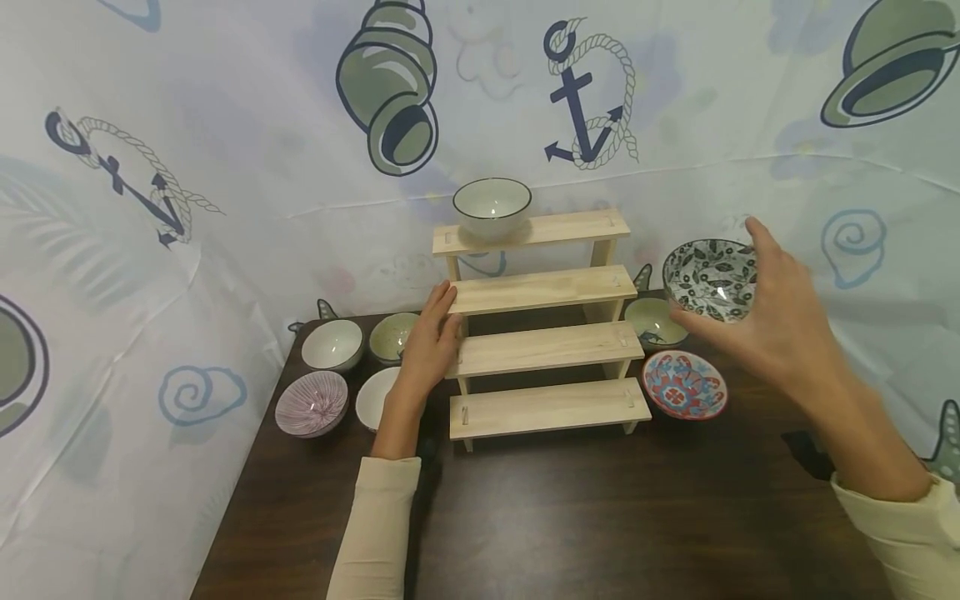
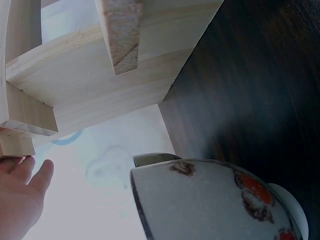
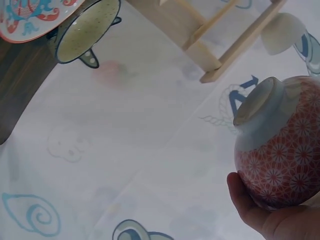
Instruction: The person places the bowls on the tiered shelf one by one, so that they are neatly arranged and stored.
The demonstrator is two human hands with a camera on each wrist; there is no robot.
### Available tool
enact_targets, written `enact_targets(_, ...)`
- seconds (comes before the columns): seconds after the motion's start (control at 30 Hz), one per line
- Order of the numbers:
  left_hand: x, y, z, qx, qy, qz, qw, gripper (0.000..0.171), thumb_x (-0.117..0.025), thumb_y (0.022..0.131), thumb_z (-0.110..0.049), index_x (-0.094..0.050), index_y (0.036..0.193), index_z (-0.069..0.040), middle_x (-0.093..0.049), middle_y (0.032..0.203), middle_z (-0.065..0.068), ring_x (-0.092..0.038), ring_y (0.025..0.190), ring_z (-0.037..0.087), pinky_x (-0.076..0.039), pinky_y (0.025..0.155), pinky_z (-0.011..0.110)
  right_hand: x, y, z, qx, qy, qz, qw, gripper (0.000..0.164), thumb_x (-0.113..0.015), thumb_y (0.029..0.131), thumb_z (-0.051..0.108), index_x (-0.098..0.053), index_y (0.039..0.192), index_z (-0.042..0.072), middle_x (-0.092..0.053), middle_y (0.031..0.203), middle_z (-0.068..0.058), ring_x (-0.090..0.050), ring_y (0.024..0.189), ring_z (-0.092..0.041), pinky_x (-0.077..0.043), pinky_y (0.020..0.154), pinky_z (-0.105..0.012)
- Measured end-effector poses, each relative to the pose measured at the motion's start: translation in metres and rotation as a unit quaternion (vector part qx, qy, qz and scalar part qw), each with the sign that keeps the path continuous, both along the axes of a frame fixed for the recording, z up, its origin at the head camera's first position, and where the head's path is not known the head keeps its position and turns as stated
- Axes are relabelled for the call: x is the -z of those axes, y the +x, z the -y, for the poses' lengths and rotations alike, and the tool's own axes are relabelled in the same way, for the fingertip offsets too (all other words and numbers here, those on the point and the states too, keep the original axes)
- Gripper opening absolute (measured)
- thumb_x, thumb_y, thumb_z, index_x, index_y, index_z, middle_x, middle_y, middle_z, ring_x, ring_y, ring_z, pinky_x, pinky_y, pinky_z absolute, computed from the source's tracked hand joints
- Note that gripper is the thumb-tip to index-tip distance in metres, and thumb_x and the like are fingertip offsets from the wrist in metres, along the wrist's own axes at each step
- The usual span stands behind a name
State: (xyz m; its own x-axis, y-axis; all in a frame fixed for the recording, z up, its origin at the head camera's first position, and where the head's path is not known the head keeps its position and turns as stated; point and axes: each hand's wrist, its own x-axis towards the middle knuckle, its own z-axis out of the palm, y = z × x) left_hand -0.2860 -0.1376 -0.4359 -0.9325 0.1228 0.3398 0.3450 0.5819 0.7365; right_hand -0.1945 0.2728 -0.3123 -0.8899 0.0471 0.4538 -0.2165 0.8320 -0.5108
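Observation:
My right hand [image 1: 789,329] grips a bowl [image 1: 708,279] by its side, thumb and fingers around it, in the air to the right of a four-step wooden shelf [image 1: 547,350]. Black-and-white leaves and flowers cover its inside; the right wrist view shows a red flower-patterned outside and a pale foot on this same bowl [image 3: 280,155]. My left hand [image 1: 431,346] touches the left ends of the shelf's middle steps, fingers mostly straight. A white bowl with a dark rim [image 1: 492,204] stands on the top step, towards the left.
Left of the shelf stand a white bowl [image 1: 332,344], a purple-streaked bowl [image 1: 311,404], a greenish bowl [image 1: 392,336] and a partly hidden white bowl [image 1: 372,398]. On the right are a green bowl [image 1: 654,321] and a red-and-blue patterned bowl [image 1: 684,383]. Printed cloth hangs behind the dark table [image 1: 585,517].

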Motion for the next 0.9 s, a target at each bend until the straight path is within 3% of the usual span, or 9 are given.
enact_targets(0.9, 0.001, 0.0, 0.001, 0.0, -0.006, 0.002, 1.0, 0.054, -0.048, 0.111, -0.029, -0.036, 0.161, -0.013, -0.024, 0.173, 0.001, -0.015, 0.163, 0.02, -0.02, 0.13, 0.049, -0.009, -0.005, 0.028, -0.021, -0.001, -0.019, 1.0, 0.125, -0.089, 0.072, 0.051, -0.015, 0.167, 0.019, -0.033, 0.163, -0.028, -0.031, 0.148, -0.053, -0.029, 0.109, -0.078)
